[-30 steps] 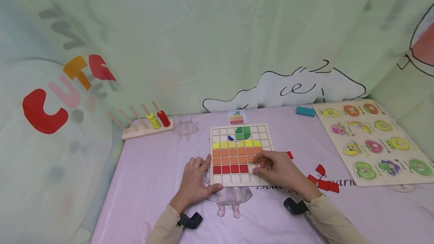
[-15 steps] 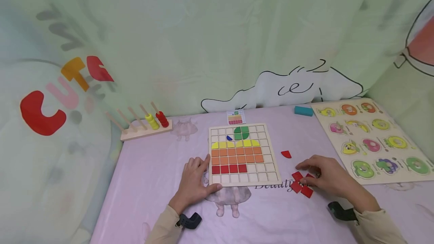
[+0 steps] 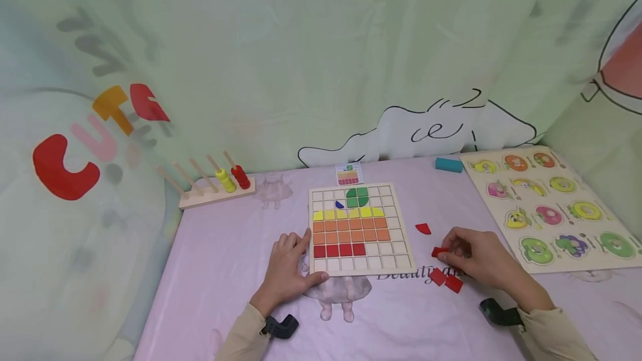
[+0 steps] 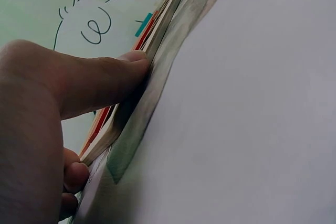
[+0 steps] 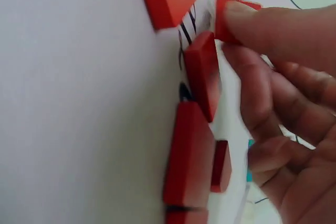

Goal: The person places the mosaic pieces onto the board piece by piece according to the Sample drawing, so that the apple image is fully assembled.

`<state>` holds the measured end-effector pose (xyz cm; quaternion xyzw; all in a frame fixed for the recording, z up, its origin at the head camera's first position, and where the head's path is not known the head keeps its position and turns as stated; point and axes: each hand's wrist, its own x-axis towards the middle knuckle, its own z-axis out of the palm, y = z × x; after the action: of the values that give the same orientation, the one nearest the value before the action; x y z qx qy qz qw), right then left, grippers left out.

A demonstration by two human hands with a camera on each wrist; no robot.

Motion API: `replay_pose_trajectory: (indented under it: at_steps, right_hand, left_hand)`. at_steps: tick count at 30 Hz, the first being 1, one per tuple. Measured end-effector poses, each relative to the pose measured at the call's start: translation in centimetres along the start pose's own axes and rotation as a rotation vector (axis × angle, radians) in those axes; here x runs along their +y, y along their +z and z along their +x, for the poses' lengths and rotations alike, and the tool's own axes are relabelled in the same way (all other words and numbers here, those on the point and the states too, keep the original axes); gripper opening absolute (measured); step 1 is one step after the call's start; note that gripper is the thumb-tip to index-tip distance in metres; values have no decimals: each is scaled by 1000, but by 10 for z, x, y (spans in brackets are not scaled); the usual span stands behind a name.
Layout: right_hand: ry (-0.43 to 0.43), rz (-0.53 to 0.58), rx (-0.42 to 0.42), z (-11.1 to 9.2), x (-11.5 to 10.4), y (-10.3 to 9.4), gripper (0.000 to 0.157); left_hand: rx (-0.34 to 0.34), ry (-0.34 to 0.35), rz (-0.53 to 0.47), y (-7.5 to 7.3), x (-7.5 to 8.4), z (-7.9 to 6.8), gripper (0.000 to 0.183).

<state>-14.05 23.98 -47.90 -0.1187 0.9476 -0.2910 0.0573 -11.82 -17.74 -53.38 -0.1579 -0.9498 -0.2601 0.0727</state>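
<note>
A wooden grid board [image 3: 410,249] lies on the table, carrying rows of yellow, orange and red tiles, a green leaf shape and a small blue piece. At its front left corner, my left hand [image 3: 287,271] rests with the thumb on the front edge and a finger against the left side. My right hand [image 3: 478,255], right of the board, pinches a red square tile [image 5: 226,22] between thumb and fingers. Two loose red tiles [image 3: 453,284] lie just below that hand. A red quarter-circle piece [image 3: 423,228] lies between it and the board.
A small picture card [image 3: 349,173] lies behind the board. At the back left stands a pegged wooden stand [image 3: 218,196] with yellow and red beads. A teal block [image 3: 448,165] sits beside the fruit puzzle board [image 3: 501,258] on the right.
My right hand has moved from over the board to the loose red tiles on the right and picked one up. Those tiles lie closer to the board. The left hand stays put.
</note>
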Motion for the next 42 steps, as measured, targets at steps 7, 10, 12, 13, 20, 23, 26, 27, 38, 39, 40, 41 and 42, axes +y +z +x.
replay_pose_trajectory:
  at_steps: [7,10,12,13,20,23,26,27,38,39,40,41,42]
  right_hand:
    - [-53,184,76,7,-2,4,32]
    - [-60,262,90,10,-5,9,31]
    - [-49,304,104,13,-8,14,31]
    - [-40,320,114,14,-9,17,31]
    - [-40,441,89,23,-27,41,38]
    - [-43,482,43,27,-36,50,37]
    - [-55,451,35,32,-46,57,35]
    - [-66,429,41,33,-50,58,34]
    - [-121,161,9,44,-76,66,31]
    - [-121,141,3,44,-78,66,31]
    - [-120,126,1,44,-79,66,32]
    - [-118,121,-1,45,-80,66,32]
    - [-112,121,-2,45,-81,66,33]
  left_hand:
    - [6,7,-5,-1,1,0,104]
    - [5,7,3,-1,1,0,103]
    - [3,5,4,-1,1,0,103]
    - [1,3,4,-1,1,0,103]
    - [-10,-2,1,-1,0,-1,104]
    - [-6,1,3,0,-1,0,104]
    - [-5,2,2,0,-1,0,104]
    - [-6,2,1,0,-1,0,105]
    - [4,11,12,1,-2,0,104]
    - [5,12,12,1,-2,0,104]
    - [6,13,12,1,-2,0,104]
    - [7,14,11,1,-2,0,104]
    - [7,15,10,1,-2,0,104]
